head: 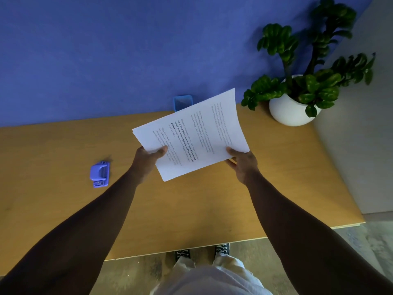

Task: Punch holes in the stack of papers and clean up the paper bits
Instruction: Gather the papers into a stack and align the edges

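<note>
1. A person standing at the desk holds the papers in the air above its middle, one hand on each side of the near end.
2. The left hand pinches the stack's left edge, thumb on top and fingers hidden beneath; the right hand pinches the near right corner the same way.
3. The stack's long axis runs away from the person and tilts to the right, its far end curling up toward the wall.
4. The punch lies flat on the desk, well apart from the papers, off to the left and toward the near edge, its own long axis running near-to-far.
5. The left hand is the nearer to the punch; the papers would likely have to travel left and down to reach it.
6. No holes show in the sheets, and no paper bits are visible on the desk.
</note>
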The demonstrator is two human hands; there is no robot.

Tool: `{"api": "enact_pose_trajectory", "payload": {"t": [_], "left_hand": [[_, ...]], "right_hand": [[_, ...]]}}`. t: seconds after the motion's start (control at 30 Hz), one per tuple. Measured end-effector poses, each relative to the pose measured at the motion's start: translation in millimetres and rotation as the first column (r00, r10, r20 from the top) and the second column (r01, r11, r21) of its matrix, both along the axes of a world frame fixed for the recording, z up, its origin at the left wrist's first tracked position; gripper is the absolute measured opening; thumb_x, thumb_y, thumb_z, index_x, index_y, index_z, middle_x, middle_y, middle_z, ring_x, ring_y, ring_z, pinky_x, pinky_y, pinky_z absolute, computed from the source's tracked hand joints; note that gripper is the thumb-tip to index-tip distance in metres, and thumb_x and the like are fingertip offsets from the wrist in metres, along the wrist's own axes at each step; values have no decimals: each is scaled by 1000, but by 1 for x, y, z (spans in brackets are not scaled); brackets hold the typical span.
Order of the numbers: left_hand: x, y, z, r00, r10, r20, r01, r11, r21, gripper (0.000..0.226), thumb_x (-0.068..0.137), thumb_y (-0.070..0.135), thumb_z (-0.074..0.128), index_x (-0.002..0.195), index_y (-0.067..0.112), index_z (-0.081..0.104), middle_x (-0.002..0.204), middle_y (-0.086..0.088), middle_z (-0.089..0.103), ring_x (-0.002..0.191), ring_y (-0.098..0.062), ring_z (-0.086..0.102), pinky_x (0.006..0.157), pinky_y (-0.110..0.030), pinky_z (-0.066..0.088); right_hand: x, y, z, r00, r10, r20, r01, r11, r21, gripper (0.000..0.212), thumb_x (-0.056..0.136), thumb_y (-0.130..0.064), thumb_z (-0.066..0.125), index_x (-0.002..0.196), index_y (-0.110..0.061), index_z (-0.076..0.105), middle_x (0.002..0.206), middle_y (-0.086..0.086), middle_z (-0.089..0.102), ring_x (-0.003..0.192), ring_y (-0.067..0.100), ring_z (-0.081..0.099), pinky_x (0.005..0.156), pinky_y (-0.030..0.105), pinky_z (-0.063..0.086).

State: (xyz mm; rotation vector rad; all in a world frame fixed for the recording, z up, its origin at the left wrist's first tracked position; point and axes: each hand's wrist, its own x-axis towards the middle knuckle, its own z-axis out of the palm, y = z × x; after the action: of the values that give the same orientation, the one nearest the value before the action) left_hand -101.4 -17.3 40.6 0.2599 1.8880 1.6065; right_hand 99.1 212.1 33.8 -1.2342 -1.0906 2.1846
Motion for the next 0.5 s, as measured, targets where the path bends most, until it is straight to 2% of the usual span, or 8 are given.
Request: {"api": "enact_pose_trajectory", "payload": {"t": [0.1, 0.23, 0.37, 0.43, 0.5], "left_hand": [[-6, -6, 2, 999, -15, -41, 13, 999, -51, 17, 85, 18, 77, 99, 26, 72, 96, 15, 78, 88, -5, 74, 65, -16, 57], [-7, -8, 2, 996, -34, -77, 26, 995, -95, 14, 86, 20, 78, 95, 29, 73, 93, 17, 77, 86, -4, 74, 66, -16, 57], [1, -5, -1, 995, -16, -99, 6, 995, -103, 11, 85, 21, 78, 93, 27, 74, 89, 14, 78, 84, -7, 75, 63, -19, 58], [8, -2, -3, 995, 6, -105, -18, 994, -110, 12, 85, 22, 79, 96, 24, 73, 94, 10, 77, 84, -9, 74, 69, -26, 60], [15, 2, -6, 994, 47, -100, -57, 993, -99, 13, 85, 21, 79, 96, 23, 73, 97, 7, 76, 86, -9, 73, 75, -29, 59]], "right_hand": [[6, 5, -1, 998, 4, 69, -10, 995, 99, 37, 78, -11, 78, 111, -18, 64, 111, 1, 70, 102, 24, 65, 83, 41, 58], [11, 9, -5, 980, 93, 174, -130, 967, 218, 31, 77, -10, 78, 104, -22, 68, 105, -1, 75, 96, 23, 70, 81, 41, 59], [11, 4, -5, 943, 186, 276, -275, 902, 332, 25, 79, -12, 76, 101, -23, 72, 98, -10, 75, 92, 17, 71, 66, 26, 57], [8, 1, -4, 932, 183, 314, -295, 885, 361, 26, 79, -12, 76, 102, -24, 72, 97, -12, 74, 89, 13, 70, 62, 20, 54], [4, 0, -3, 925, 176, 336, -303, 876, 375, 28, 78, -10, 76, 101, -26, 71, 97, -9, 74, 88, 13, 69, 64, 23, 55]]}}
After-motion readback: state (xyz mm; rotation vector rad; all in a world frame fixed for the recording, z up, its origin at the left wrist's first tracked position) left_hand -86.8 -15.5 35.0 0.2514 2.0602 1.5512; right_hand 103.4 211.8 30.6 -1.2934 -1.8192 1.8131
